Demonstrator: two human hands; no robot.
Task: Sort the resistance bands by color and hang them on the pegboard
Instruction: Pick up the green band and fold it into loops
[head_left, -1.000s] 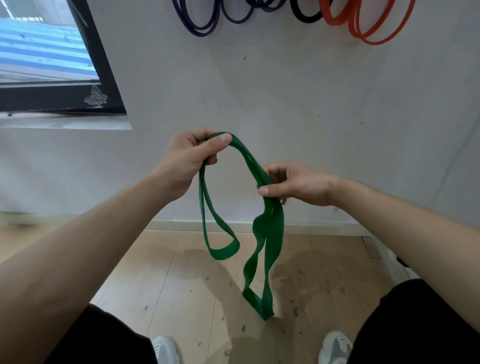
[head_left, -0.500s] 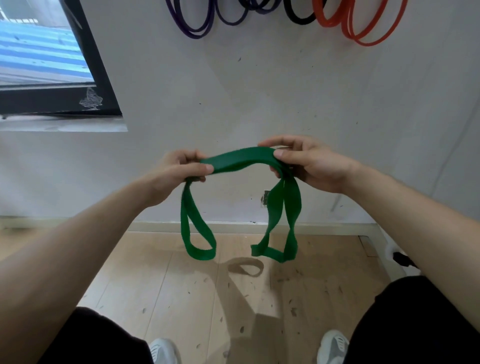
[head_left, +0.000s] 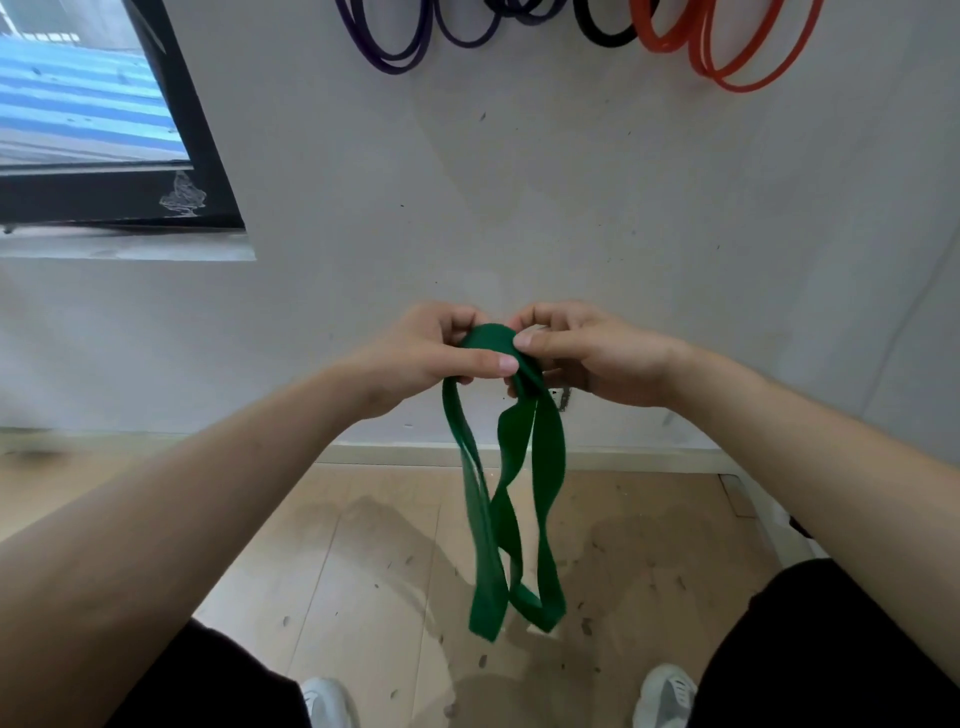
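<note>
The fingers (head_left: 467, 322) of the left hand (head_left: 426, 353) are curled shut around the top of a wide, flat green rubber resistance band (head_left: 540, 467), with the thumb lying flat across the front of the gathered fold. The fingers (head_left: 540, 317) of the right hand (head_left: 597, 358) are likewise closed on the same fold, thumb tip pressed against the band's upper right edge, so the two hands meet almost knuckle to knuckle with the green bunch pinched between them. A small rounded hump of band shows above both thumbs.

Below the fingers the band hangs free in several long loops, twisting once on the way down. The loops end in folded bottoms well above the pale wooden plank floor (head_left: 363, 545), touching nothing. One strand drops from under the left thumb, the others from under the right palm.

Both bare forearms reach in from the lower corners. Black shorts (head_left: 831, 649) and two white shoes (head_left: 665, 696) show at the bottom edge.

Behind the hands stands a scuffed white wall (head_left: 519, 208). At its top edge hang the lower arcs of thin purple bands (head_left: 395, 57), a black band (head_left: 605, 37) and orange bands (head_left: 737, 73), grouped by colour from left to right. What they hang from is out of view. A black-framed window (head_left: 187, 130) sits at the upper left.
</note>
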